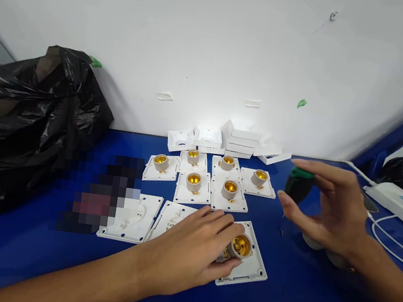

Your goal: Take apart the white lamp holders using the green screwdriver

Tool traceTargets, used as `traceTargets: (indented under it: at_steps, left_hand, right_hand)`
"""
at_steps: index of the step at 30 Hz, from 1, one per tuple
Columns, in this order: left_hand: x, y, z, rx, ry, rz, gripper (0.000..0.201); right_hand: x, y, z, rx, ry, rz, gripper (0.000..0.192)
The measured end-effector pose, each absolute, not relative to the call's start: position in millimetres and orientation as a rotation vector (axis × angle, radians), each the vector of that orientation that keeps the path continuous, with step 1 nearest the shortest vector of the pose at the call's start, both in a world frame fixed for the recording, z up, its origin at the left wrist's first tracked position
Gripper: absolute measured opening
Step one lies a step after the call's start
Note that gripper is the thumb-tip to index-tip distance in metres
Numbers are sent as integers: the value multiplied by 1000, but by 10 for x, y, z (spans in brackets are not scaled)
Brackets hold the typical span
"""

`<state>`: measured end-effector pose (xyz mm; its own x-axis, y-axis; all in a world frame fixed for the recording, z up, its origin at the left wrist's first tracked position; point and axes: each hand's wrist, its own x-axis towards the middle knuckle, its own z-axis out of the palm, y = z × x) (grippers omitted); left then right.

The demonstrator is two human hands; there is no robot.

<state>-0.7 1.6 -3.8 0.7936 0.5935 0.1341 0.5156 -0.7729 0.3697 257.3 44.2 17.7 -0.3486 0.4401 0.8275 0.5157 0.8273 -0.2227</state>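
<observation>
My left hand (196,247) is closed around a lamp socket (242,246) with a brass-coloured inside. The socket is tilted over a square white plate (253,269); whether it touches the plate is hidden by my fingers. In my right hand (338,213) a screwdriver (298,184) with a green and black handle is pinched between thumb and fingers, its thin shaft pointing down. Just below the shaft shows a small screw (282,233); I cannot tell if it is on the tip. Two white plates without sockets, one a bare plate (139,229), are left of my left hand.
Several plates with sockets (193,182) stand mid-table, with stacked white covers (242,141) behind. A black plastic bag (42,120) fills the left. At right are a power strip (402,202) and white cables. More sockets (311,242) are partly hidden under my right hand.
</observation>
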Motion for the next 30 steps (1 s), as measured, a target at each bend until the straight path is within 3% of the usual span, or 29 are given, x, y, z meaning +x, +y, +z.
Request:
traceTargets:
  at_steps: [8,14,19,24,30]
  left_hand:
    - [-8,31,-58,2684,836,372,25]
    - [-7,33,-76,2707,839,402,23]
    - [-11,33,-63,2652,843,409,25]
    - [-19,4,-7,2415,940,422,31]
    - [-8,-1,-51,2145,980,658,28]
  right_hand:
    - [2691,573,235,-798,-2291,-102,53]
    - [2653,533,204,-754,-2293,-78,55]
    - [2566,456,202,-698,-1998,2,69]
    - [2341,325,221,-712,-1563,165,48]
    - [2218,200,186,-709,-1419,384,47]
